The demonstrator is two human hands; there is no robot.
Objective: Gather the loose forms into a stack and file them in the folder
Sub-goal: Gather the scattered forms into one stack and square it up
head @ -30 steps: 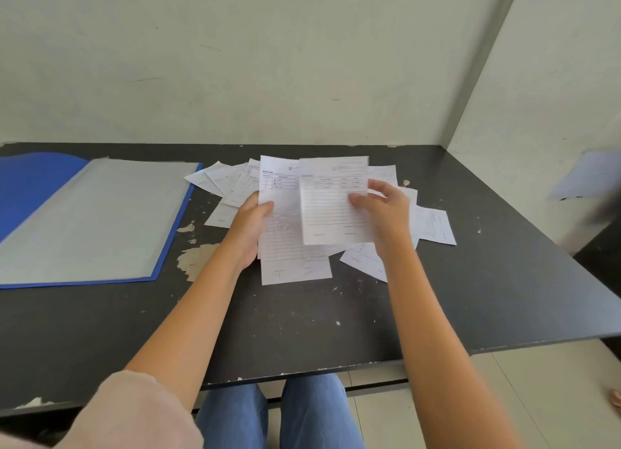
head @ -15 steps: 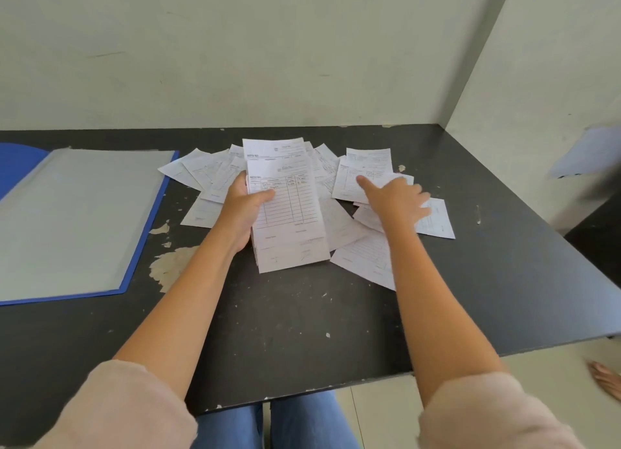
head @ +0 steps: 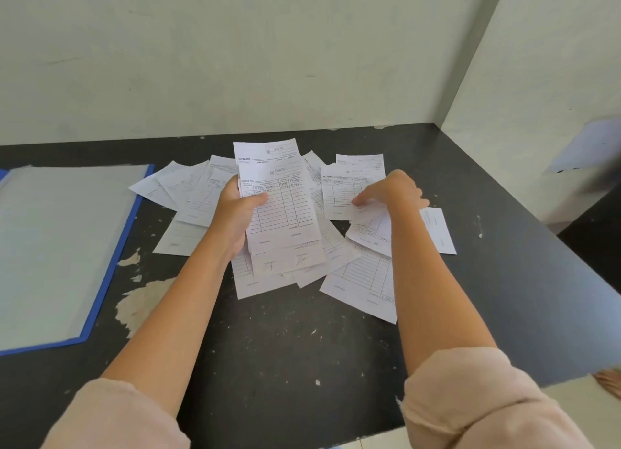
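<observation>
My left hand grips a small stack of white printed forms by its left edge, thumb on top, held just above the pile. My right hand pinches the lower edge of a single form lying at the right of the pile. Several loose forms are scattered over the middle of the black table, some under my arms. The open blue folder with a pale clear inner sheet lies flat at the left, apart from the papers.
The table stands in a corner, with a wall behind and another at the right. Its surface has chipped pale patches between the folder and the forms. The front edge runs near my sleeves; tiled floor shows at the lower right.
One second ago both hands held the stack together. My right hand let go, reached right and took hold of a single form. The left hand kept the stack.
</observation>
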